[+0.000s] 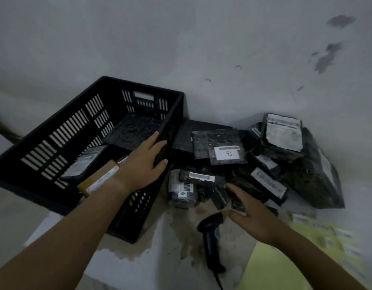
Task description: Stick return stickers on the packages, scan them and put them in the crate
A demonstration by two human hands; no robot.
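Grey wall (201, 49) with dark stains stands behind a pale desk (170, 258), which carries brown and wet-looking marks near its middle. At nine o'clock the black crate (122, 227) sits on the desk at an angle. Two packages lie inside it at its near end: a dark package (84, 162) with a pale label, and a tan box (101, 178) partly under my wrist.

My left grip (143, 164) is above the right wall of the crate, palm down, with the fingers straight and apart, holding nothing. The fingertips reach over the rim, but I cannot tell if they touch it.

At three o'clock the other packages (233, 155) wait in a loose pile on the desk, most of them in dark plastic with white labels. One labelled package (283, 135) lies on top at two o'clock, and a small wrapped one (182, 191) with a barcode lies just beside the crate.

My right grip (252, 216) hovers at the near edge of this pile, with the fingers stretched and spread, and it holds nothing.

A black scanner (211, 241) lies on the desk at six o'clock, just left of my right grip. Yellow-green sticker sheets (319, 237) lie at four o'clock, blurred.
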